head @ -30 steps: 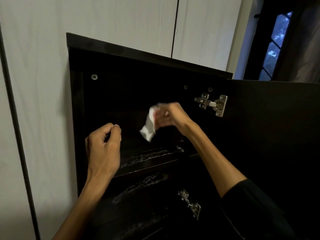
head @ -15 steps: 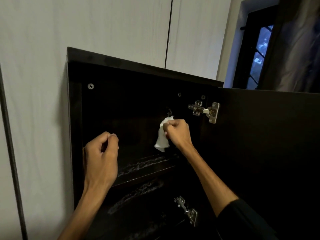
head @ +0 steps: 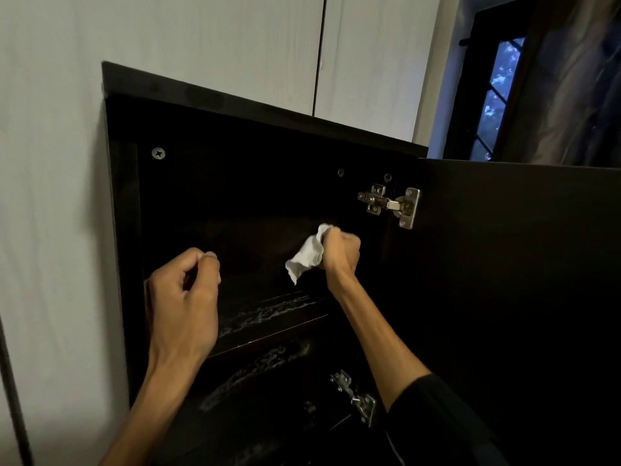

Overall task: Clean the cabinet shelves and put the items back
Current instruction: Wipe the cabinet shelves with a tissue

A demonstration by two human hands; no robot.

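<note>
A dark cabinet (head: pixel 235 105) stands open in front of me, its inside almost black. My right hand (head: pixel 339 252) is inside the top compartment, shut on a crumpled white cloth (head: pixel 307 253) that hangs down to its left, above the top shelf (head: pixel 268 317). That shelf shows pale dusty streaks, and so does the lower shelf (head: pixel 255 371). My left hand (head: pixel 188 297) hovers at the cabinet's left front with its fingers curled closed and nothing visible in it. No stored items are in view.
The cabinet door (head: pixel 521 280) is swung open to the right, held by an upper hinge (head: pixel 391 205) and a lower hinge (head: pixel 356 396). White panels (head: pixel 201 38) rise behind and left of the cabinet. A dark window (head: pixel 497 95) is at the upper right.
My right hand with the cloth moved from the compartment's middle to the right and deeper in, near the upper hinge. My left hand stayed almost where it was.
</note>
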